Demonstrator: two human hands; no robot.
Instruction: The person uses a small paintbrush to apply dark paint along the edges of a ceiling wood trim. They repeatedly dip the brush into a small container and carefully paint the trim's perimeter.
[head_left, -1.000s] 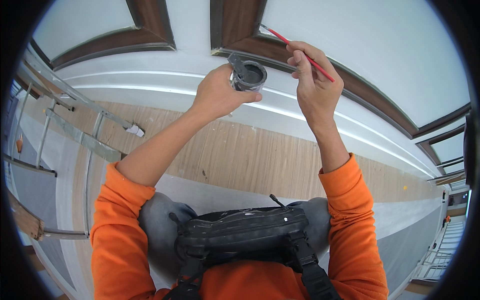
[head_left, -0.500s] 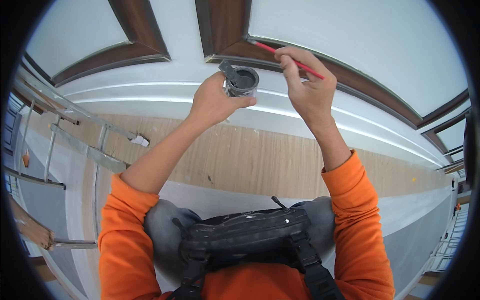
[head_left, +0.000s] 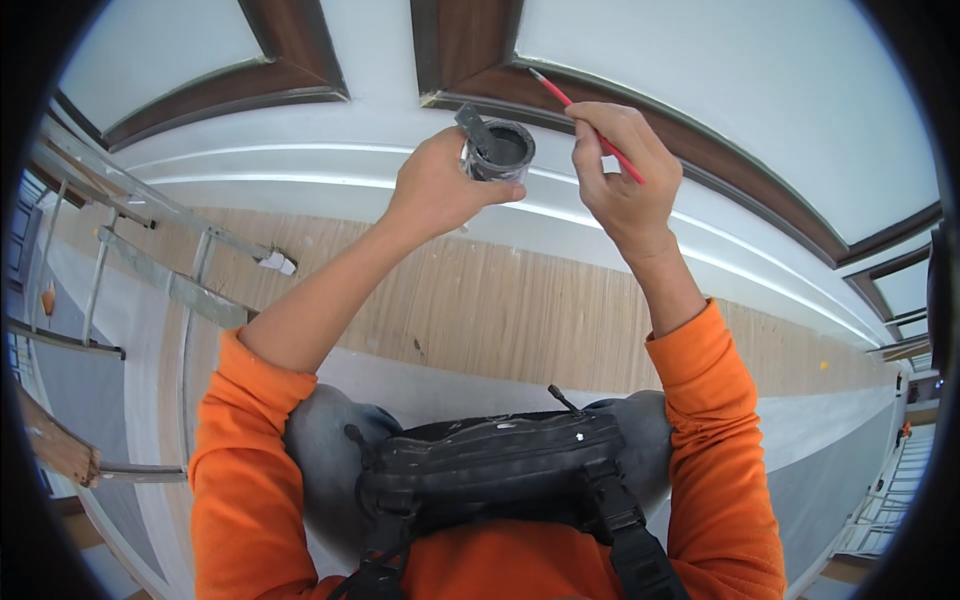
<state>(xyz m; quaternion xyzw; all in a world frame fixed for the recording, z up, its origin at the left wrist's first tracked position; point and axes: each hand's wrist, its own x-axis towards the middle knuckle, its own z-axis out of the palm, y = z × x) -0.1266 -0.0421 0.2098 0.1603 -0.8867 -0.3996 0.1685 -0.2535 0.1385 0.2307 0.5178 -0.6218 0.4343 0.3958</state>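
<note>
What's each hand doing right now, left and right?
Left hand: closed around a small grey paint pot.
Right hand: closed, pinching a thin red-handled brush.

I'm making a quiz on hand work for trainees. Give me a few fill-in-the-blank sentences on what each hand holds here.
1. The left hand holds a small ____ container of dark paint.
2. The right hand holds a thin brush with a ____ handle.
3. The brush tip lies against the ____ trim on the white wall.
4. The sleeves are ____.

Missing words: round; red; brown; orange
</note>
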